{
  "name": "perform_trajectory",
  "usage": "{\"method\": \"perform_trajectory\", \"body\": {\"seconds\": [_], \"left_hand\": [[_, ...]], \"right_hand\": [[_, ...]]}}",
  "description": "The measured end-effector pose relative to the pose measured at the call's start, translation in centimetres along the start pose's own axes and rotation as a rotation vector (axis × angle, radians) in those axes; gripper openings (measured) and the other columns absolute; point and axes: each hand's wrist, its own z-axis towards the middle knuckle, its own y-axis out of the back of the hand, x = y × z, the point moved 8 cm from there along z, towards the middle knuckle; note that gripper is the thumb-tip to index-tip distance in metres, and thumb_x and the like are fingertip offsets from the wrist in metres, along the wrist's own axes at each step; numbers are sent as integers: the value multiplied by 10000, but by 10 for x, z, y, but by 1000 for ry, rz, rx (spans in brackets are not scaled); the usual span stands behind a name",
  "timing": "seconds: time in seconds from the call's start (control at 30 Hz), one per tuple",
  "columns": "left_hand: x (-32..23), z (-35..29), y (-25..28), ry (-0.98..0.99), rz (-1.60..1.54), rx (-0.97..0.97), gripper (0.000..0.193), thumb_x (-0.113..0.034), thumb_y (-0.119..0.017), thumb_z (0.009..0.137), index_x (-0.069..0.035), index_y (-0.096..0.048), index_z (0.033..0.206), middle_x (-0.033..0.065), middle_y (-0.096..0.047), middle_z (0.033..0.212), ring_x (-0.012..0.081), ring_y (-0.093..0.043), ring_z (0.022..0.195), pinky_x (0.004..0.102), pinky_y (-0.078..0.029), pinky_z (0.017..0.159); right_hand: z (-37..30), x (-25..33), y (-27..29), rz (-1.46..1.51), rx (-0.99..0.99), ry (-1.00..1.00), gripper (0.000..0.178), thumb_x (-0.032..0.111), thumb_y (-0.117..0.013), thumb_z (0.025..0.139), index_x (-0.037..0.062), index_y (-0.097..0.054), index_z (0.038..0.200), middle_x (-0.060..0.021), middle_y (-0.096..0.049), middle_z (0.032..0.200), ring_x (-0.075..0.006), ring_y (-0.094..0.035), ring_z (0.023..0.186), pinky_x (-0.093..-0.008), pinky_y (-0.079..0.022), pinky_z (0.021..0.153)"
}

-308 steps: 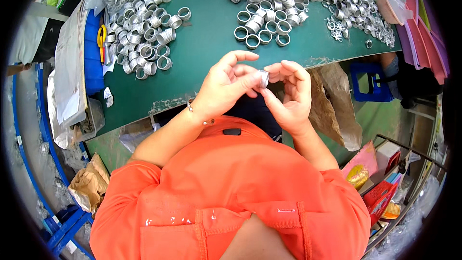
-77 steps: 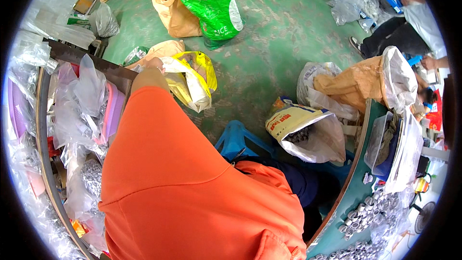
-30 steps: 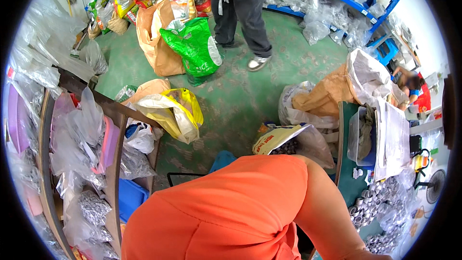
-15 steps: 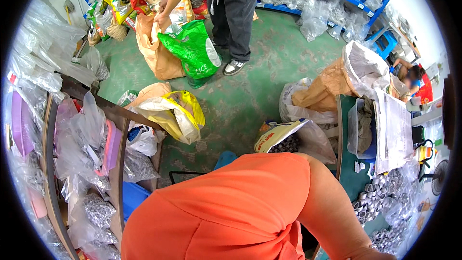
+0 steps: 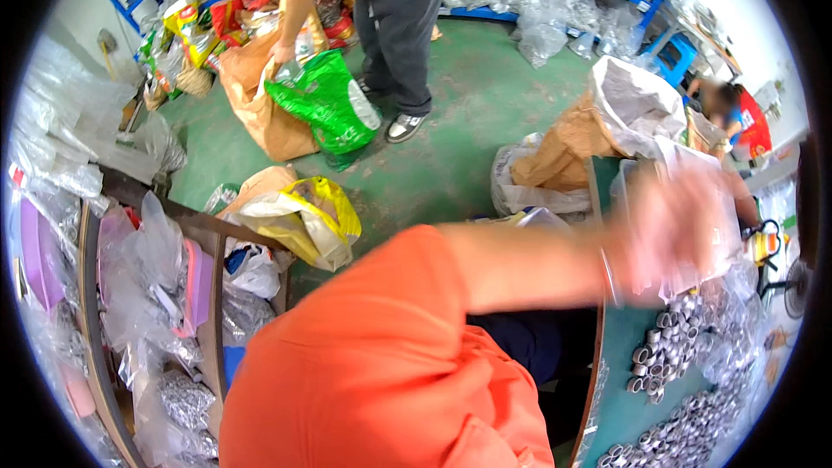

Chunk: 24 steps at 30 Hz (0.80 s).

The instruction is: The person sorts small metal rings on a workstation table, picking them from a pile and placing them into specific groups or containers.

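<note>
My left arm, in an orange sleeve, stretches to the right across the table edge. My left hand (image 5: 672,230) is smeared by motion over a clear plastic box (image 5: 626,175) and a pale sheet, so its fingers and anything in them cannot be made out. Below the hand, several short grey ring-shaped parts (image 5: 663,347) lie on the green tabletop (image 5: 620,407). More rings (image 5: 676,429) spread toward the lower edge, with a clear plastic bag (image 5: 732,329) beside them. My right hand is outside the picture.
A co-worker's hand (image 5: 282,52) grips a brown sack (image 5: 260,113) beside a green bag (image 5: 334,108). A yellow-white sack (image 5: 321,225) stands nearer. Left is a shelf (image 5: 212,312) of plastic bags. An open brown sack (image 5: 563,152) stands behind the table; another person (image 5: 750,126) sits beyond.
My left hand has swung up from the lower right to the plastic box, and my view has shifted. More rings on the table now show. The co-worker still holds the sack.
</note>
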Motion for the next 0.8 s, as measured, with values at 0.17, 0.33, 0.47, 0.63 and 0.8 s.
{"method": "perform_trajectory", "body": {"seconds": [0.17,0.33,0.47,0.63,0.8], "left_hand": [[-439,26,62,-1011,441,-332,182,-259,-503,823,-107,-426,759,34,-356,626,176,-366,495,326,-344,442],[-512,-62,30,-1192,609,-585,259,-178,-575,785,-45,-499,995,90,-523,992,169,-415,575,373,-442,628],[-529,-95,24,-1255,636,-637,329,-149,-574,774,-28,-483,1066,71,-507,1113,166,-431,679,371,-445,671],[-510,-111,62,-1306,638,-791,232,-144,-575,751,-68,-528,965,57,-536,1032,154,-437,651,357,-442,655],[-471,-95,184,-1059,962,-1097,124,-194,-579,745,-77,-548,714,63,-493,669,228,-475,552,354,-380,451]], "right_hand": [[8,12,-14,89,37,-45,521,471,-481,926,-37,-546,1022,-276,-541,962,-460,-518,865,-535,-438,771],[-1,2,-2,34,80,-106,438,415,-516,911,-2,-561,1037,-246,-553,979,-438,-525,884,-525,-436,790],[3,4,-4,37,99,-133,396,391,-518,912,27,-577,1058,-214,-569,1013,-415,-532,933,-514,-434,822],[1,2,-15,20,84,-108,389,384,-513,918,37,-583,1080,-199,-579,1050,-400,-541,980,-506,-435,859],[23,35,-7,14,-11,35,339,341,-509,937,35,-573,1067,-173,-595,945,-343,-567,856,-457,-465,753]]}}
